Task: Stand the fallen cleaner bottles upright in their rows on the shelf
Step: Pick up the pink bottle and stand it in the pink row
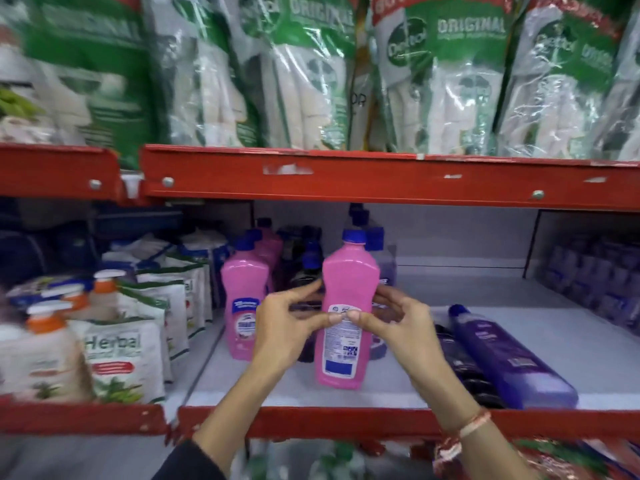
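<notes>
A pink cleaner bottle (346, 292) with a blue cap stands upright near the front of the white shelf (571, 344), its back label facing me. My left hand (287, 327) and my right hand (394, 323) grip it from both sides, thumbs meeting on the label. Another pink bottle (244, 306) stands upright to the left, with more pink and dark bottles in rows behind. To the right, a purple bottle (509, 358) and a dark bottle (464, 365) lie on their sides.
Herbal hand-wash refill pouches (121, 358) and pump bottles (45, 355) fill the left bay. Green and white refill packs (450, 81) sit on the red shelf beam (346, 178) above. Purple packs (595, 271) are stacked at the back right.
</notes>
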`<state>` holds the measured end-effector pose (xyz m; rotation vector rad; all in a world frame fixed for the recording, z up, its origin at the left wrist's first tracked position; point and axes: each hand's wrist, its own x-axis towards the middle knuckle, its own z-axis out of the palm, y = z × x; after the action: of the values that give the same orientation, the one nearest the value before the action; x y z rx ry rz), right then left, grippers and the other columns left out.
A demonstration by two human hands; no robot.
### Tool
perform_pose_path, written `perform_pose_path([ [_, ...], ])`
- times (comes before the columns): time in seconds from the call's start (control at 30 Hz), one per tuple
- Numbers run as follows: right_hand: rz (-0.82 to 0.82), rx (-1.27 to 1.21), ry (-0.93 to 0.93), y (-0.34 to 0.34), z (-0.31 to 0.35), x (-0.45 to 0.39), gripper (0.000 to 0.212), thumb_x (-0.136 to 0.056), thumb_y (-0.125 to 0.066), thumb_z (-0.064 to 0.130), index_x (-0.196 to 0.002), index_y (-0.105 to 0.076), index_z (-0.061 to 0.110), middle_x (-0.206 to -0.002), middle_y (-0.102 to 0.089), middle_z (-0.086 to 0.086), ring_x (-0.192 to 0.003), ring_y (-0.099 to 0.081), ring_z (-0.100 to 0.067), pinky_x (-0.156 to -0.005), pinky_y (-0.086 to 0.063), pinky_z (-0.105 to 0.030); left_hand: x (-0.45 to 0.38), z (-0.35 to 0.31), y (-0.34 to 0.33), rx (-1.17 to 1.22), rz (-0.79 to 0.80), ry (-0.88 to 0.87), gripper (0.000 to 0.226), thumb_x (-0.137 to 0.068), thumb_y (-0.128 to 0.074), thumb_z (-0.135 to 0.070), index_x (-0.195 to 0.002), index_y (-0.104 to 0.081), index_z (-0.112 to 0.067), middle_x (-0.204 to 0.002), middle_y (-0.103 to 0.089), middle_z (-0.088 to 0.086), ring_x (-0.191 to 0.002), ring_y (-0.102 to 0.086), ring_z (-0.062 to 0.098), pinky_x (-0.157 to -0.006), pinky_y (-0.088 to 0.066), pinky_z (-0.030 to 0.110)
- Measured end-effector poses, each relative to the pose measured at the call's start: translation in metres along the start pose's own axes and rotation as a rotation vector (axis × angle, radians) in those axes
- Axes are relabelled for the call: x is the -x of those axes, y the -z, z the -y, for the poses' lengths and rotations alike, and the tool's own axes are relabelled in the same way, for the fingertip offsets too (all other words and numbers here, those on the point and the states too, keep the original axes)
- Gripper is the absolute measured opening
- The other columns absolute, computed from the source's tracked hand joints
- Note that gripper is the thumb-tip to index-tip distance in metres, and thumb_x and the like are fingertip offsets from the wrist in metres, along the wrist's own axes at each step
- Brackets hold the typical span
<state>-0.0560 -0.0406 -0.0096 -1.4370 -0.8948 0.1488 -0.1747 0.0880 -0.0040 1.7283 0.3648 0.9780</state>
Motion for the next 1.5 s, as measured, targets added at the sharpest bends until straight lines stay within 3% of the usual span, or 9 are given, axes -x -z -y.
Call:
perform_pose_path([
  [0.17,0.038,0.021,0.035,-0.076,-0.014,0.002,0.052,-0.067,-0.085,0.023,-0.115,-0.068,0.018,-0.101,-0.077,0.0,-0.09,-0.073,-0.018,-0.082,-0.06,-0.044,0.008,0.02,0.065,-0.028,-0.118,0.021,0.068,-0.054,-0.086,-0.003,-0.118,-0.065,-0.01,-0.086,-0.071,-0.012,-0.075,-0.07,0.004,-0.072,-0.06,0.025],
  [0.5,0.14,0.034,0.078,-0.138,-0.019,0.002,0.049,-0.072,-0.081,0.013,-0.116,-0.063,0.023,-0.101,-0.075,0.005,-0.085,-0.069,0.004,-0.076,-0.054,-0.018,0.015,0.055,0.114,-0.053,-0.208,-0.001,0.065,-0.064,-0.081,-0.001,-0.123,-0.058,-0.015,-0.091,-0.069,-0.012,-0.07,-0.067,-0.01,-0.072,-0.059,0.021],
  [0.6,0.081,0.039,0.064,-0.14,-0.022,0.006,0.049,-0.07,-0.084,0.019,-0.115,-0.065,0.022,-0.099,-0.074,0.008,-0.086,-0.069,0.004,-0.075,-0.056,-0.019,0.016,0.057,0.116,-0.136,-0.138,-0.007,0.055,-0.076,-0.075,-0.019,-0.126,-0.053,-0.027,-0.102,-0.068,-0.011,-0.083,-0.066,-0.009,-0.076,-0.055,0.015],
  [0.73,-0.156,0.236,0.118,-0.145,-0.033,0.026,0.036,-0.069,-0.083,0.031,-0.099,-0.07,0.018,-0.089,-0.075,0.009,-0.082,-0.071,-0.004,-0.076,-0.057,-0.021,0.021,0.063,0.115,-0.108,-0.061,0.147,0.045,-0.086,-0.039,-0.063,-0.115,-0.059,-0.035,-0.119,-0.065,-0.006,-0.109,-0.063,0.013,-0.097,-0.049,0.035],
  [0.87,0.059,0.278,0.104,-0.153,-0.036,0.035,0.062,-0.073,-0.078,0.04,-0.128,-0.059,0.02,-0.112,-0.063,0.006,-0.1,-0.064,-0.004,-0.078,-0.048,-0.001,0.023,0.073,0.124,-0.038,-0.141,0.167,0.027,-0.093,-0.047,-0.041,-0.101,-0.062,-0.019,-0.101,-0.071,0.007,-0.098,-0.067,0.031,-0.092,-0.052,0.053],
  [0.97,0.298,0.407,0.064,-0.155,-0.03,0.03,0.077,-0.067,-0.078,0.051,-0.136,-0.05,0.03,-0.119,-0.047,0.004,-0.113,-0.047,-0.006,-0.086,-0.037,-0.006,0.024,0.077,0.132,-0.01,-0.108,0.157,0.022,-0.08,-0.065,-0.039,-0.09,-0.065,-0.02,-0.096,-0.07,0.013,-0.098,-0.065,0.037,-0.09,-0.051,0.059],
  [1.1,0.477,0.295,-0.039,-0.148,-0.031,0.016,0.05,-0.069,-0.082,0.038,-0.115,-0.061,0.036,-0.123,-0.061,-0.001,-0.114,-0.058,-0.015,-0.094,-0.046,-0.018,0.029,0.077,0.134,0.009,0.006,0.19,0.062,-0.062,-0.073,-0.042,-0.118,-0.055,-0.023,-0.114,-0.067,0.004,-0.103,-0.065,0.016,-0.089,-0.056,0.036],
  [1.23,0.632,0.035,-0.134,-0.137,-0.032,0.008,0.062,-0.083,-0.07,0.004,-0.134,-0.042,0.027,-0.125,-0.064,-0.003,-0.117,-0.063,-0.02,-0.096,-0.054,-0.03,0.027,0.082,0.132,0.027,0.109,0.161,0.089,-0.061,-0.079,-0.037,-0.138,-0.033,-0.035,-0.122,-0.059,-0.008,-0.112,-0.06,0.01,-0.092,-0.053,0.032],
  [1.5,0.474,0.288,0.021,-0.149,-0.043,0.014,0.08,-0.091,-0.061,0.023,-0.151,-0.009,0.037,-0.133,-0.052,0.01,-0.125,-0.054,-0.012,-0.106,-0.047,-0.034,0.024,0.088,0.123,-0.149,0.008,0.009,0.082,-0.081,-0.069,-0.012,-0.144,-0.022,-0.036,-0.132,-0.053,-0.006,-0.108,-0.055,-0.007,-0.083,-0.049,0.007],
])
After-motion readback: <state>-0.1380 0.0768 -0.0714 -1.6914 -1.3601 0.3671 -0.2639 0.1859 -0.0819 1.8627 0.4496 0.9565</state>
